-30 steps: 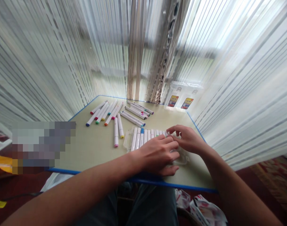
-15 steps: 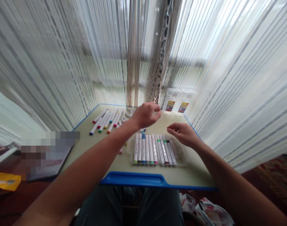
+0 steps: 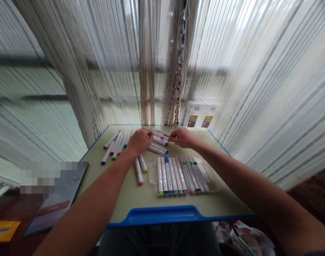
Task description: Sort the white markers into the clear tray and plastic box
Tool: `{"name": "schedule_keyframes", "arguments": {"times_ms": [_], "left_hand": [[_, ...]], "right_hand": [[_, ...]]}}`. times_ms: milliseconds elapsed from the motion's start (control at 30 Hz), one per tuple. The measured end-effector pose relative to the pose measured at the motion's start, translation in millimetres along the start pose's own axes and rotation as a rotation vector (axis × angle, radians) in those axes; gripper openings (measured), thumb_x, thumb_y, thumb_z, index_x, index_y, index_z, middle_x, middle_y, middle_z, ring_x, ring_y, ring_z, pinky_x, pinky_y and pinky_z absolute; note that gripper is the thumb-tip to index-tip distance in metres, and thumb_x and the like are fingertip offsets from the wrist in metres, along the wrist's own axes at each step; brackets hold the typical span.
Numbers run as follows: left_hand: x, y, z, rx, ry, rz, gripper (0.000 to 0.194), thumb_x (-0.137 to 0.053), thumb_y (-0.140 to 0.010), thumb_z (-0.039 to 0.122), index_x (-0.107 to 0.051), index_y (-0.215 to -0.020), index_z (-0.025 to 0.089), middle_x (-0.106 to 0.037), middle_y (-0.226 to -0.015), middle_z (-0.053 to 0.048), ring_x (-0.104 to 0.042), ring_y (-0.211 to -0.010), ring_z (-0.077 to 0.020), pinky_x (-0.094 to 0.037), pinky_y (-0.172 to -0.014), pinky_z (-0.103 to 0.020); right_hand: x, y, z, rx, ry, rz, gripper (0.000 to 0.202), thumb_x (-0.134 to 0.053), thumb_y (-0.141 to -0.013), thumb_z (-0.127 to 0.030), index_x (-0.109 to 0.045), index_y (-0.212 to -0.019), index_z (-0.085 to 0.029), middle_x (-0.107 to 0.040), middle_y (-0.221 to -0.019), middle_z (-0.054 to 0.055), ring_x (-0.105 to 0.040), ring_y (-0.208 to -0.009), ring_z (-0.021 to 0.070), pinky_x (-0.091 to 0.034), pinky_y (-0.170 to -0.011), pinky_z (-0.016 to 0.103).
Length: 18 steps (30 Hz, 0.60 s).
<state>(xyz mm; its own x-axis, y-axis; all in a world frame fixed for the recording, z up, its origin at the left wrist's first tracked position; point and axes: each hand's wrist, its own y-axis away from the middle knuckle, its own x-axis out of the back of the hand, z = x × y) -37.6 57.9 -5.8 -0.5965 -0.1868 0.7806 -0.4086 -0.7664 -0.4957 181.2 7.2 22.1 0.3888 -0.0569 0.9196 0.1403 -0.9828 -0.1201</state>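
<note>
Surface [image 3: 135,199]: pale, blue-edged. Towards the near edge, right of centre: one clear case [image 3: 153,173], which held a row of white markers [image 3: 175,176] side by side. Left of it: two loose markers [image 3: 138,171]. Towards the far left corner: a fanned cluster [image 3: 116,145]. Near the far edge: a loose group [image 3: 161,142], left hand [image 3: 140,140] and right hand [image 3: 181,138] at it, fingers curled; whether either gripped a marker could not be told. Step, as judged: picking from this group, which called for a fingertip pinch. At the far right corner: an upright clear container [image 3: 199,109], two labels.

The pale, blue-edged table [image 3: 130,199] bears scattered white markers [image 3: 139,172] and, nearer the front, a clear marker case [image 3: 153,172].
</note>
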Motion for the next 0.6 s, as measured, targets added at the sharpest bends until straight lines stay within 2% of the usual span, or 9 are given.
{"name": "schedule_keyframes", "arguments": {"times_ms": [167, 300, 467, 600], "left_hand": [[0.4, 1, -7, 0.007, -0.048, -0.010, 0.022, -0.053, -0.089, 0.022, -0.074, -0.088, 0.018, -0.076, -0.096, -0.010, -0.070, -0.092, -0.0250, -0.052, -0.088, -0.036], [2.6, 1, -8, 0.019, -0.065, -0.010, 0.022, -0.053, -0.089, 0.023, -0.074, -0.088, 0.017, -0.076, -0.097, -0.012, -0.070, -0.094, -0.0268, -0.053, -0.089, -0.037], [1.8, 1, -8, 0.025, -0.063, -0.006, 0.021, -0.053, -0.090, 0.024, -0.074, -0.089, 0.019, -0.076, -0.098, -0.010, -0.069, -0.095, -0.0255, -0.053, -0.090, -0.036], [1.4, 1, -7, 0.014, -0.053, -0.002, 0.023, -0.052, -0.090, 0.023, -0.074, -0.092, 0.018, -0.076, -0.099, -0.010, -0.069, -0.097, -0.0251, -0.053, -0.092, -0.036]], "right_hand": [[-11, -24, -5, 0.024, 0.079, -0.037, 0.020, -0.065, -0.085, -0.020, -0.083, -0.083, -0.013, -0.076, -0.072, 0.008, -0.064, -0.068, 0.0162, -0.038, -0.062, 0.026], [-19, -33, -8, 0.017, 0.129, -0.060, 0.019, -0.070, -0.084, -0.027, -0.084, -0.082, -0.014, -0.077, -0.072, 0.009, -0.064, -0.067, 0.0175, -0.038, -0.061, 0.027], [-26, -36, -11, -0.023, 0.145, -0.065, 0.017, -0.072, -0.081, -0.025, -0.084, -0.081, -0.013, -0.077, -0.073, 0.010, -0.066, -0.069, 0.0185, -0.040, -0.061, 0.026], [-21, -28, -9, -0.053, 0.113, -0.058, 0.016, -0.074, -0.075, -0.027, -0.083, -0.075, -0.014, -0.073, -0.063, 0.006, -0.063, -0.063, 0.0164, -0.037, -0.056, 0.025]]}}
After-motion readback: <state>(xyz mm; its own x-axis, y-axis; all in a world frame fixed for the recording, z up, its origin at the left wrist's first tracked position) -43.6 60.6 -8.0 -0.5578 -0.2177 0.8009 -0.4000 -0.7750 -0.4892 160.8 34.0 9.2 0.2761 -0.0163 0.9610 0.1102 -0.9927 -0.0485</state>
